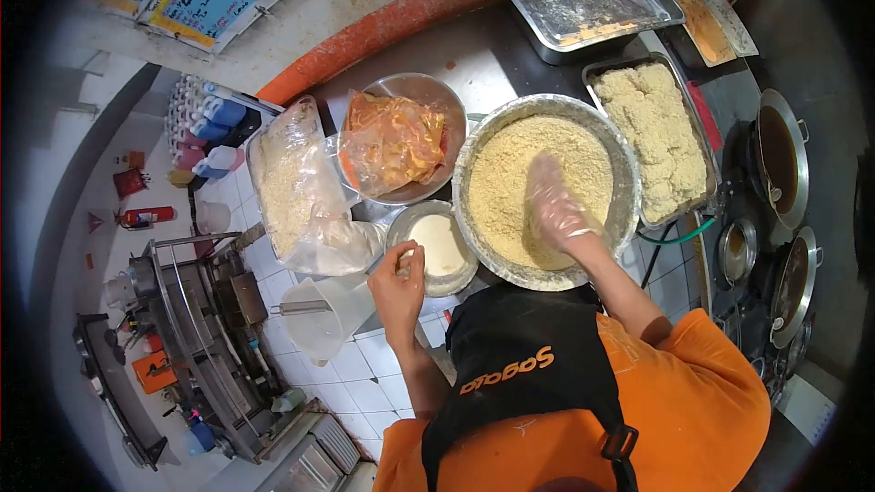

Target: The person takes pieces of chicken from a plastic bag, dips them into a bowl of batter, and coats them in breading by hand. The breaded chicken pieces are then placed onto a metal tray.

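My right hand [556,205], in a clear plastic glove, lies stretched out on pale yellow crumbs [501,182] inside a large metal bowl [469,251]. Its fingertips are blurred and partly sunk in the crumbs. To the left stands a smaller metal bowl [460,281] of white, creamy liquid [437,246]. At that bowl's left rim is my bare left hand [398,296], thumb and fingers curled together; what is between them cannot be made out. Behind it, a wide metal bowl [442,98] holds orange, marinated-looking pieces in a clear plastic bag [396,146].
A clear bag of pale crumbs [296,187] lies left, above a translucent plastic jug [319,333]. On the right are a tray heaped with crumbs [656,137], a floury metal tray [592,0], a green hose [674,237] and large pans of brown liquid [782,159].
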The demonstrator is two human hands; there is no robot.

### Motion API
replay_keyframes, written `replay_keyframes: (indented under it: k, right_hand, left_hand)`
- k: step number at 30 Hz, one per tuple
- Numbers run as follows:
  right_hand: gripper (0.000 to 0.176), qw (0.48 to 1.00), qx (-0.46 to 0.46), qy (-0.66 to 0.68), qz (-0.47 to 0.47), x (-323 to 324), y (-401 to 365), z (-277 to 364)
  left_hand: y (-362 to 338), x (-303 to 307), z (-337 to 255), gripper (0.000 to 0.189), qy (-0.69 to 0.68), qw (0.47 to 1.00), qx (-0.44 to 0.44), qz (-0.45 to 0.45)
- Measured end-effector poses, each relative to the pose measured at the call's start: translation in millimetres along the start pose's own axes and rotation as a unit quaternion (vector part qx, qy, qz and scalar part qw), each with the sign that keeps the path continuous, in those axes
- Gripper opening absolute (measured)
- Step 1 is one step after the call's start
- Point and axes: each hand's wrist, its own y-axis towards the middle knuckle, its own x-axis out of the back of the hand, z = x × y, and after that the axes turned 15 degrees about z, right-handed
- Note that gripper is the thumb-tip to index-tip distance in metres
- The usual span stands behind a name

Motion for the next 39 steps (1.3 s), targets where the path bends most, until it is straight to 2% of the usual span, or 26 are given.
replay_keyframes:
  k: [3,6,7,8,9,10,12,13,15,17,18,19,20,22,23,25,26,28,29,31,33,35,36,37,38,39]
  right_hand:
    - [0.072,0.951,0.052,0.304,0.034,-6,9,5]
    - [0.065,0.956,0.104,0.275,-0.001,-40,24,-14]
    - [0.065,0.955,0.105,0.276,-0.006,-19,23,-26]
    - [0.057,0.897,0.04,0.44,0.026,17,7,-48]
    - [0.053,0.808,-0.029,0.586,0.055,38,-2,-61]
    - [0.053,0.81,-0.032,0.583,0.05,38,1,-63]
    - [0.055,0.815,-0.133,0.554,0.109,26,10,-57]
    - [0.064,0.796,-0.156,0.573,0.119,14,16,-45]
    - [0.069,0.781,-0.111,0.597,0.144,-15,42,-31]
    - [0.075,0.753,-0.114,0.646,0.043,-55,54,-11]
    - [0.077,0.751,-0.085,0.653,0.041,-41,44,-20]
    - [0.079,0.747,-0.057,0.661,0.039,-24,34,-25]
    - [0.079,0.741,-0.079,0.666,0.03,-29,35,-19]
    - [0.064,0.696,-0.104,0.705,-0.083,-47,44,-5]
    - [0.064,0.692,-0.115,0.708,-0.088,-40,37,-11]
    - [0.049,0.474,0.024,0.876,-0.082,-24,20,-24]
    - [0.049,0.472,0.021,0.877,-0.086,-16,16,-31]
    - [0.038,0.553,-0.045,0.832,0.0,-4,15,-41]
    - [0.038,0.552,-0.043,0.833,0.001,-6,16,-41]
    - [0.03,0.427,-0.044,0.901,-0.067,-8,15,-49]
    - [0.028,0.442,-0.026,0.893,-0.074,-10,12,-71]
    - [0.028,0.46,-0.023,0.883,-0.091,-6,9,-101]
    - [0.028,0.461,-0.037,0.881,-0.1,-4,10,-115]
    - [0.034,0.42,-0.05,0.901,-0.093,-5,10,-129]
    - [0.034,0.422,-0.049,0.9,-0.096,-11,14,-143]
    - [0.042,0.376,-0.036,0.915,-0.137,-22,20,-158]
  left_hand:
    - [19,12,-8,0.022,0.007,1.0,-0.021,-0.02]
    - [46,32,-15,0.02,0.006,0.997,-0.054,-0.059]
    - [58,37,-22,0.019,0.027,0.994,-0.069,-0.075]
    - [68,41,-27,0.019,0.047,0.992,-0.083,-0.086]
    - [78,45,-29,0.019,0.047,0.991,-0.087,-0.085]
    - [91,48,-29,0.019,0.063,0.99,-0.099,-0.083]
    - [121,51,-23,0.019,0.082,0.987,-0.111,-0.08]
    - [140,50,-14,0.02,0.128,0.984,-0.1,-0.08]
    - [172,49,13,0.02,0.174,0.977,-0.101,-0.072]
    - [210,44,33,0.024,0.226,0.963,-0.144,0.032]
    - [218,41,32,0.027,0.217,0.967,-0.114,0.069]
    - [225,41,32,0.027,0.235,0.96,-0.121,0.09]
    - [230,43,31,0.028,0.255,0.952,-0.127,0.109]
    - [235,43,25,0.03,0.313,0.937,-0.126,0.092]
    - [242,49,29,0.03,0.316,0.934,-0.136,0.098]
    - [256,56,38,0.032,0.337,0.917,-0.093,0.192]
    - [265,52,49,0.032,0.34,0.915,-0.096,0.194]
    - [271,46,64,0.031,0.439,0.878,-0.07,0.178]
    - [267,42,68,0.033,0.41,0.888,-0.106,0.179]
    - [266,40,68,0.03,0.385,0.897,-0.092,0.196]
    - [265,39,64,0.028,0.358,0.905,-0.081,0.216]
    - [267,44,70,0.023,0.236,0.924,0.047,0.296]
    - [267,44,71,0.023,0.234,0.925,0.043,0.295]
    - [265,44,70,0.021,0.255,0.922,0.018,0.291]
    - [263,43,71,0.02,0.275,0.918,-0.007,0.286]
    - [261,43,72,0.02,0.274,0.919,-0.01,0.283]
